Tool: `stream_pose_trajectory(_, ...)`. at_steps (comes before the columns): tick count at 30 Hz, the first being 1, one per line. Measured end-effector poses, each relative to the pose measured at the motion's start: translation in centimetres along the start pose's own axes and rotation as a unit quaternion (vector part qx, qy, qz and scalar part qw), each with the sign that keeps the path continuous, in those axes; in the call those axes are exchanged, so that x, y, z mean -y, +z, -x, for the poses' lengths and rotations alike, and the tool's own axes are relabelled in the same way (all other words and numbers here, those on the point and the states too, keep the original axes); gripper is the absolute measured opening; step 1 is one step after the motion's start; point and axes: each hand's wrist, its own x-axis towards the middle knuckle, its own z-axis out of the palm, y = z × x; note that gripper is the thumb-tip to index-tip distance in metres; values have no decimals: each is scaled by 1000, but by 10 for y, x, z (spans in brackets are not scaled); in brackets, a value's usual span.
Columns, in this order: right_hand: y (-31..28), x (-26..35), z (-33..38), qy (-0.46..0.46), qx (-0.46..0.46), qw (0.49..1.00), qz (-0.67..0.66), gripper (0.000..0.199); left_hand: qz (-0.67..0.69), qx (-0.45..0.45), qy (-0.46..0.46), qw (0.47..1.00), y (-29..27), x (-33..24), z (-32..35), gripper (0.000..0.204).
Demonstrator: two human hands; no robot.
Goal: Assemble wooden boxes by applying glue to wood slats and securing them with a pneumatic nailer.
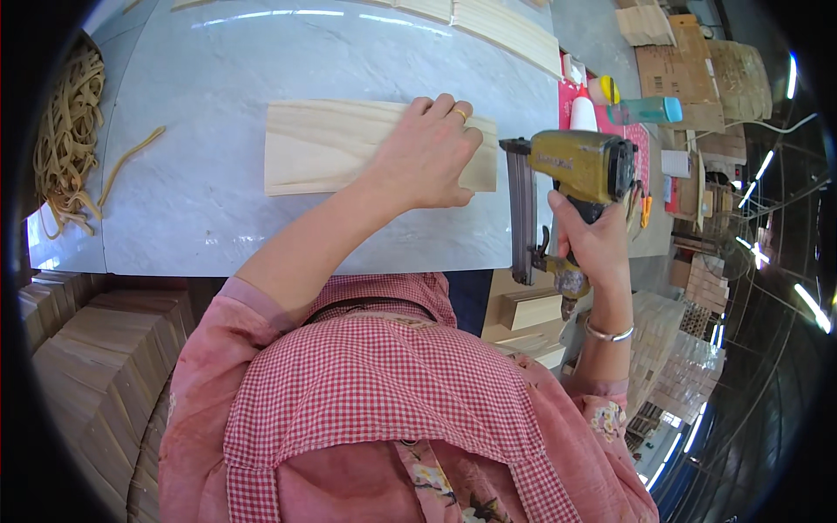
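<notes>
A pale wooden board (323, 148) lies flat on the grey-white marbled table (192, 218). My left hand (427, 157) grips its right part across the width, fingers over the far edge and thumb by the near edge. A gold ring sits on one finger. My right hand (595, 231) is wrapped round the handle of a yellow and black nail gun (575, 159). The gun's nose is close to the board's right end, with a small gap between them. Its grey magazine (520, 213) extends toward me past the table's near edge.
Tan strips (68, 131) are heaped at the left, with one loose strip (131, 166) on the table. More boards (506, 35) lie along the far edge. A white bottle (582, 113) and teal bottle (645, 110) stand beyond the gun. Stacked wood (105, 366) stands below left.
</notes>
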Motion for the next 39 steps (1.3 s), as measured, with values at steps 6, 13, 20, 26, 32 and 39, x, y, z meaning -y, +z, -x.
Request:
stream_pose_trajectory(6,5,15,-23,-15,1,1000,20,18,-2,13,-6,1000,-2,-1,-1,46)
stream_pose_trajectory(13,3,15,-36,-9,17,999,29,19,1,27,-3,1000,-2,1,-3,46)
stream_pose_trajectory(20,-6,24,-46,-9,48,997,52,20,14,34,-4,999,-4,1,-1,49)
stream_pose_trajectory(26,-9,29,-39,-17,36,998,55,19,-31,53,-15,998,-40,12,24,72)
stream_pose_trajectory(32,-20,1,2,-28,-2,1000,4,18,-99,61,-73,991,-122,66,107,59)
stream_pose_trajectory(39,-7,-9,25,-34,14,999,-10,16,-84,-17,-67,994,-74,42,82,55)
